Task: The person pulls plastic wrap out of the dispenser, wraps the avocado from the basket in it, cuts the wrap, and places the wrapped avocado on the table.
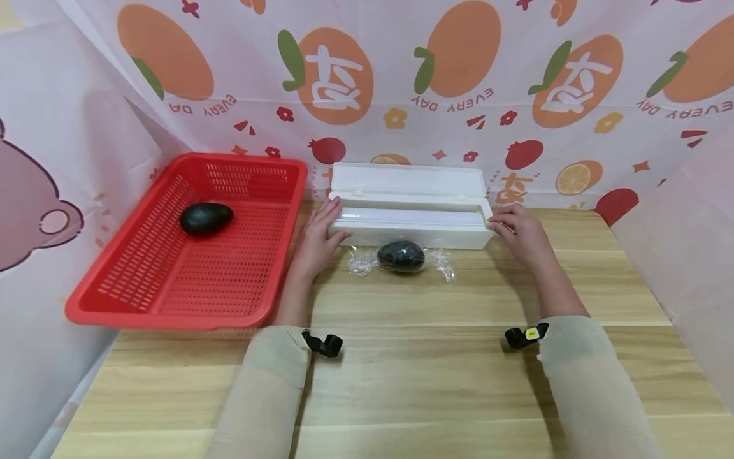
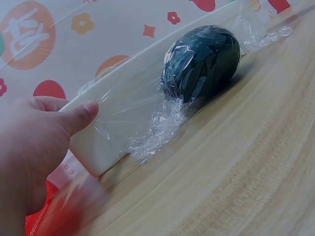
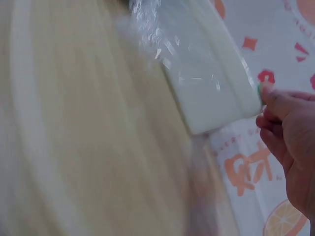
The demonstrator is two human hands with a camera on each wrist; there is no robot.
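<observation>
A white cling film dispenser box (image 1: 410,237) stands at the back of the table, its lid (image 1: 408,180) up and a white roll (image 1: 410,217) inside. My left hand (image 1: 318,237) grips the box's left end, thumb over the front face and fingers behind the upper edge. At the right end, my right hand (image 1: 520,234) pinches a small green tab (image 3: 260,91) on the box's edge, probably its slide cutter. Just before the box lies a dark avocado (image 1: 401,256) wrapped in cling film. Crinkled film ends (image 2: 155,129) spread out on both sides of it.
A red plastic basket (image 1: 281,248) stands left of my left forearm, with an unwrapped dark avocado (image 1: 206,218) in it. Behind the box hangs a fruit-printed cloth (image 1: 395,76). The wooden tabletop (image 1: 424,376) stretches between my forearms.
</observation>
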